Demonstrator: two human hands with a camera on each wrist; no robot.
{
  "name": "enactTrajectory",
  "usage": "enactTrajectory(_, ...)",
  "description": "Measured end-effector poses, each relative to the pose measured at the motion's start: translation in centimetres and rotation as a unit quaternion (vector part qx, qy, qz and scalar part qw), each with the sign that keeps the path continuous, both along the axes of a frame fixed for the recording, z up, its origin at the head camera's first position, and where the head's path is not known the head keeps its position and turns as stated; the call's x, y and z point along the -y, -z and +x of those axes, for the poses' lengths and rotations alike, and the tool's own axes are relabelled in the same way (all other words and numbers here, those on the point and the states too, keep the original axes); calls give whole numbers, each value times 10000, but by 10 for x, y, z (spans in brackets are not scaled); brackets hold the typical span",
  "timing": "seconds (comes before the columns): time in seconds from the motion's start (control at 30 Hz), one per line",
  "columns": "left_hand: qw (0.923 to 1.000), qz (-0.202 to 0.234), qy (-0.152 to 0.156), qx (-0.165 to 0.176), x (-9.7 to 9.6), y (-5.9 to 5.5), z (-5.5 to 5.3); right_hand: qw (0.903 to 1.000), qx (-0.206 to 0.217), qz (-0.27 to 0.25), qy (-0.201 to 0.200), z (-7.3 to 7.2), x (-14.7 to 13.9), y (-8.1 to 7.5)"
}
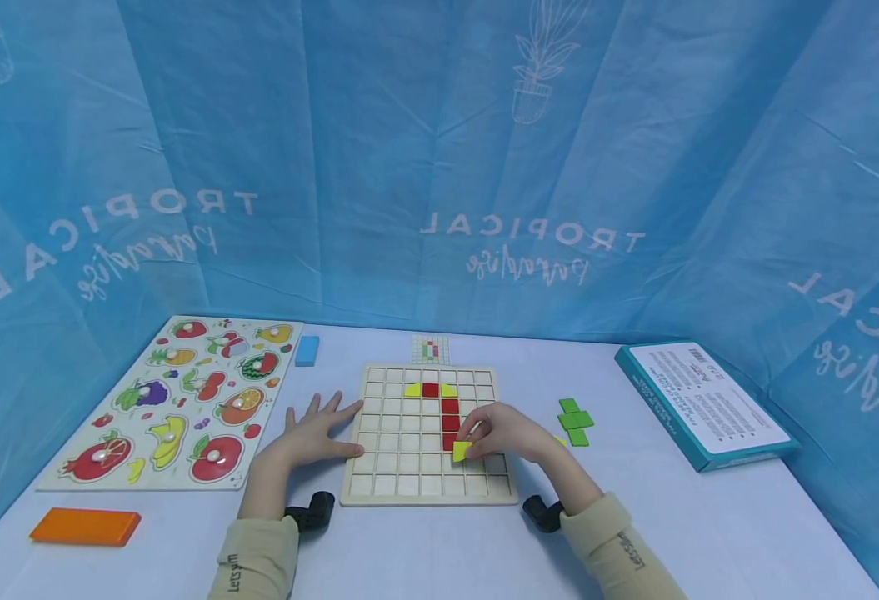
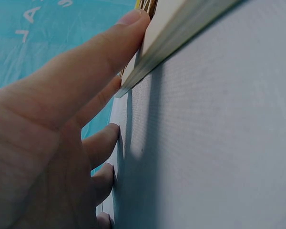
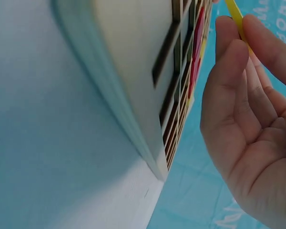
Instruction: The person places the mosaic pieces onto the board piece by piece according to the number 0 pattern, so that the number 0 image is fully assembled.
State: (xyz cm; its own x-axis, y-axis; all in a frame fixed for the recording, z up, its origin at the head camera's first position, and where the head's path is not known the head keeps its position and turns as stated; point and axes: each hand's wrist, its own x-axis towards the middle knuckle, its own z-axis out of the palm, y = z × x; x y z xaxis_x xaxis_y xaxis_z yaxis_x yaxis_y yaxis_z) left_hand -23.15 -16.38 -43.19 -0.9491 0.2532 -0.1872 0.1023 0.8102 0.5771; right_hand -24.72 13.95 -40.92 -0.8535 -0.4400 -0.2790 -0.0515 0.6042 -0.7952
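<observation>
A wooden grid board lies in the middle of the table. Set in its cells are several red square tiles and two yellow tiles with a rounded corner. Over the lower right cells, my right hand pinches a yellow tile between thumb and fingers; in the right wrist view this tile is seen edge-on, above the board. My left hand is spread at the board's left edge, thumb and index fingertip touching it. The left wrist view shows the thumb against the rim.
A small pattern card lies behind the board. Green tiles and a partly hidden yellow piece are to the right, before a teal box. On the left are a fruit puzzle, a blue block and an orange block.
</observation>
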Motion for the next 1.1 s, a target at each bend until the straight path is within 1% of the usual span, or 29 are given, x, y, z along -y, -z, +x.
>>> enactTrajectory(0.17, 10000, 10, 19, -25, 0, -1, 0, 9988, -175, 407, -201, 3, 6, 2)
enactTrajectory(0.33, 10000, 7, 62, -46, 1, -1, 0, 9957, -452, 762, -268, 5, 11, 3)
enactTrajectory(0.53, 10000, -16, 53, -49, 1, 0, 0, 9925, -689, 947, -360, 4, 15, 6)
enactTrajectory(0.7, 10000, -52, 56, -44, 1, 0, -1, 9907, -773, 1063, -364, 2, 17, 6)
enactTrajectory(0.93, 10000, -41, 60, -25, 0, -2, 0, 9858, -814, 1433, -310, 2, 21, 6)
enactTrajectory(1.1, 10000, -54, 43, -30, 1, -1, 0, 9832, -892, 1565, -283, 3, 24, 6)
